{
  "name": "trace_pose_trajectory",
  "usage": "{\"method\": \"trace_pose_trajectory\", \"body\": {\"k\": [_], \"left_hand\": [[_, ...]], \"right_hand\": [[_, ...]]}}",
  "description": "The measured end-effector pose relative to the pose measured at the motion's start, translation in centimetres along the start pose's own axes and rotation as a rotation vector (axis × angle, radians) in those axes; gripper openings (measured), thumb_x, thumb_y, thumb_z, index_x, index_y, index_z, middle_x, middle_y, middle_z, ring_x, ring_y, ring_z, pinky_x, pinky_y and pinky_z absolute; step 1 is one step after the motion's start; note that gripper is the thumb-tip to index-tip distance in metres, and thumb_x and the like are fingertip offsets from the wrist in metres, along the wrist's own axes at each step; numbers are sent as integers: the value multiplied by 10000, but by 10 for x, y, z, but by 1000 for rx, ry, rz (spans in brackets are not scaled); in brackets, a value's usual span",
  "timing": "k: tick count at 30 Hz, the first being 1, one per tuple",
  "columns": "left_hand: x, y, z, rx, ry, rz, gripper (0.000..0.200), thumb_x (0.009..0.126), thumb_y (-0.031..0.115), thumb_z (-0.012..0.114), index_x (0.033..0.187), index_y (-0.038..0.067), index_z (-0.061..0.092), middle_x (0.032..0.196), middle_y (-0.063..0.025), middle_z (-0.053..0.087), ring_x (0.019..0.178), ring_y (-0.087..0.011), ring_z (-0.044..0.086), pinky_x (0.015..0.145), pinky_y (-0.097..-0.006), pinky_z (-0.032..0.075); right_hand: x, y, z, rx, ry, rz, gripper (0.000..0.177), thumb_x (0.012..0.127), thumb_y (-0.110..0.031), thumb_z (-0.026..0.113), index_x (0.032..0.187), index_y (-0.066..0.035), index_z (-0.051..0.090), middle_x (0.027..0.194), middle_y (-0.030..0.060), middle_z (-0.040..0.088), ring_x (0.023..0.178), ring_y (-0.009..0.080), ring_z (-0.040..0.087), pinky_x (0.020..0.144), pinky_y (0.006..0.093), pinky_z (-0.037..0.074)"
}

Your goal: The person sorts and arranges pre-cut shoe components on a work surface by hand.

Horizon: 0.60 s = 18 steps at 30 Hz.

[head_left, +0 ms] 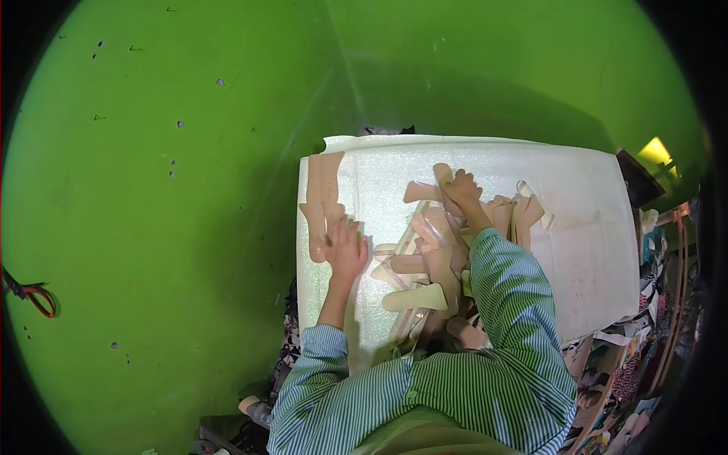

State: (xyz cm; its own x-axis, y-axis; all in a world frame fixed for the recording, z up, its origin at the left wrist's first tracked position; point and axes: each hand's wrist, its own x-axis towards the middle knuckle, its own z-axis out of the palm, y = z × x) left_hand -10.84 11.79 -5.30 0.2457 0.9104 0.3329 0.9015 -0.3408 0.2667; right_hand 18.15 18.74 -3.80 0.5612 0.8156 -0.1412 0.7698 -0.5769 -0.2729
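Tan shoe insoles lie on a white-covered table. My left hand (346, 252) is flat with its fingers stretched out, at the lower end of a laid-out group of insoles (312, 227) on the left side. Its fingertips touch or overlap the nearest one. Over the top of a loose heap of insoles (438, 262), my right hand (464, 191) has bent fingers on one upright-lying insole (442, 174), its thumb side across it. The undersides of those fingers are hidden. Some pieces in the heap look glossy, as if wrapped in clear film.
The white table cover (584, 227) extends to the right of the heap. A green wall (189, 189) rises behind and to the left. Red-handled scissors (38, 297) hang at the far left. Shelving with assorted materials (629, 371) stands at the right edge.
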Motion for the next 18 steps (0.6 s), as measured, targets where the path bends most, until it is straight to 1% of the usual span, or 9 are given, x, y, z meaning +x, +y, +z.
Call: {"method": "trace_pose_trajectory", "body": {"k": [2, 7, 9, 11, 13, 14, 15, 16, 18], "left_hand": [[3, 20, 8, -52, -32, 27, 316, 767, 256, 464, 1042, 111, 521, 1216, -112, 404, 1189, -276, 301, 900, -638, 62], [4, 61, 17, -230, -275, 87, 302, 760, 241, 488, 1025, 102, 529, 1210, -103, 405, 1193, -269, 292, 910, -624, 74], [3, 67, 17, -289, -308, 74, 303, 757, 237, 493, 1025, 100, 528, 1208, -102, 405, 1193, -266, 290, 912, -619, 77], [6, 71, 12, -386, -296, 32, 323, 754, 238, 511, 1035, 81, 518, 1175, -107, 438, 1151, -280, 346, 929, -554, 154], [11, 70, 12, -436, -282, 8, 334, 752, 239, 520, 1041, 71, 513, 1159, -110, 454, 1129, -286, 374, 937, -522, 192], [15, 66, 14, -589, -257, -15, 324, 769, 223, 519, 1040, 46, 506, 1114, -122, 486, 1075, -285, 426, 911, -452, 265], [17, 63, 16, -742, -232, -39, 315, 785, 206, 517, 1040, 22, 499, 1070, -135, 518, 1020, -283, 478, 885, -382, 339], [19, 63, 19, -742, -225, -42, 315, 785, 206, 517, 1040, 22, 499, 1070, -135, 518, 1020, -283, 478, 885, -382, 339], [23, 62, 22, -1193, -157, -291, 284, 827, 174, 491, 1035, -18, 485, 1012, -149, 547, 940, -230, 525, 817, -279, 397]], "right_hand": [[-2, 5, -3, 121, -225, -40, 509, 668, -296, 524, 1086, -16, 443, 1025, 184, 540, 960, 317, 526, 802, 408, 411], [-4, 15, 5, 223, -294, -258, 327, 631, -213, 549, 871, 2, 601, 884, 221, 581, 858, 315, 567, 771, 344, 439], [-10, 11, -6, 196, -261, -331, 321, 646, -189, 541, 898, 4, 590, 889, 214, 581, 853, 315, 567, 766, 341, 441], [-20, 2, -19, 169, -230, -409, 316, 662, -165, 534, 924, 6, 579, 895, 207, 581, 848, 315, 567, 762, 338, 442], [-28, -10, -27, 472, -160, -444, 318, 699, -232, 561, 917, -1, 571, 921, 177, 591, 818, 287, 586, 730, 336, 455], [-30, -15, -25, 468, -160, -450, 318, 699, -232, 561, 917, -1, 571, 921, 177, 591, 818, 287, 586, 730, 336, 455], [-33, -21, -22, 687, -230, -479, 297, 713, -200, 567, 930, 3, 555, 900, 167, 595, 799, 259, 590, 714, 324, 456], [-36, -27, -19, 907, -300, -506, 280, 726, -167, 572, 943, 7, 539, 880, 157, 599, 780, 232, 594, 698, 312, 458], [-51, -40, -13, 1026, -424, -487, 309, 730, -130, 571, 1002, 4, 511, 883, 155, 595, 778, 211, 588, 691, 303, 457]]}}
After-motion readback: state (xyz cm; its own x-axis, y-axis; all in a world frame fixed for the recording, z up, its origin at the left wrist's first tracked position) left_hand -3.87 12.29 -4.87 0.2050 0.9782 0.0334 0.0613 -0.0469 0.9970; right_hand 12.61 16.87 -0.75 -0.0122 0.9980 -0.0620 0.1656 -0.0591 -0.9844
